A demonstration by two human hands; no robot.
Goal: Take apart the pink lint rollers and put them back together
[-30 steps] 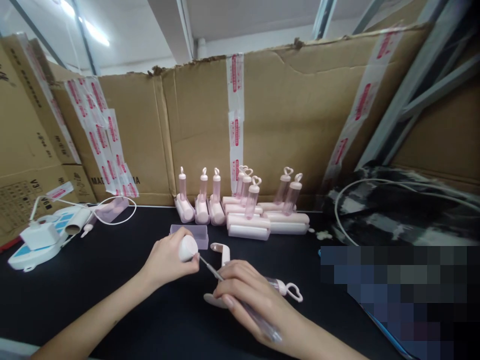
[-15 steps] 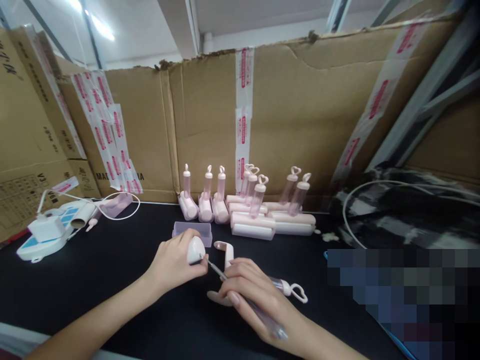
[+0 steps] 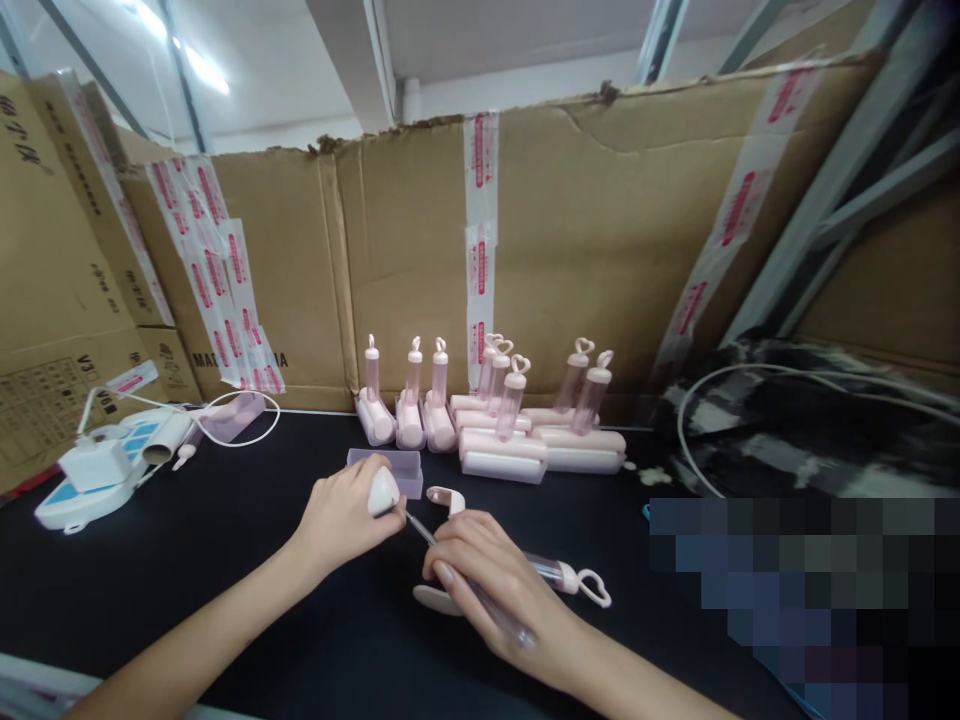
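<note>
Cylinder [image 3: 383, 492] sits pinched inside left grip [image 3: 335, 515]; right grip [image 3: 499, 582] clasps slim tool [image 3: 420, 530], tip beside it.

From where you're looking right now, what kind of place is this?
Probably a little workshop. Lots of matching pink rollers sit together on a black table, tall taped cardboard stands behind, and the right hand holds a thin tool.

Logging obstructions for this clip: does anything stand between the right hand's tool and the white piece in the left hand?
Nothing visible does: the tool in the right hand points at the white piece, its tip beside the thumb of the left hand; whether it touches is unclear. The lilac tray lies behind, not between them.
</note>
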